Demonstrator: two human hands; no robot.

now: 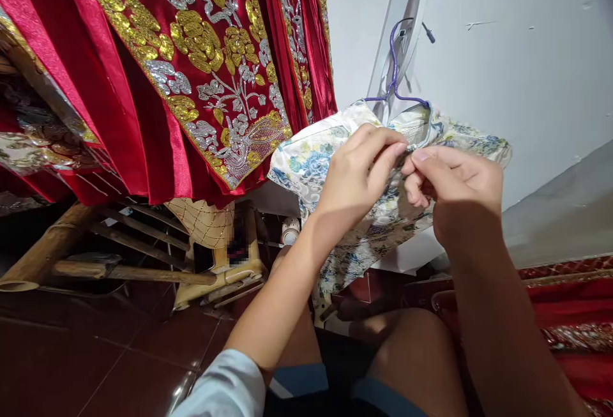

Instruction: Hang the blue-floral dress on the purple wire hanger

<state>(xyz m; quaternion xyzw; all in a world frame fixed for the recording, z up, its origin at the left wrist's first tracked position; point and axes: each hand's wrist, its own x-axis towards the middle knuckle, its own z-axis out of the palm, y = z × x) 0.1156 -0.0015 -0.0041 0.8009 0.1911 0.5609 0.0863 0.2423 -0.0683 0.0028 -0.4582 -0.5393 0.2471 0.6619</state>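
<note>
A white garment with a blue and yellow flower print (316, 165) hangs on a purple wire hanger (394, 66) in front of me. Its neckline has a light blue edging. My left hand (359, 165) is at the front of the collar, thumb and fingers pinched together near the edging. Close beside it on the right, my right hand (450, 181) is also pinched, thumb against the curled index finger, at the same collar opening. Whatever lies between the fingertips of either hand is too small or too covered to make out.
Red garments with gold and silver sequin embroidery (201, 40) hang at the left. Below them stands a bamboo frame (143, 273) on dark red floor tiles (143, 334). A pale wall (517, 72) rises behind the hanger. Red trimmed cloth (569, 308) lies at the lower right.
</note>
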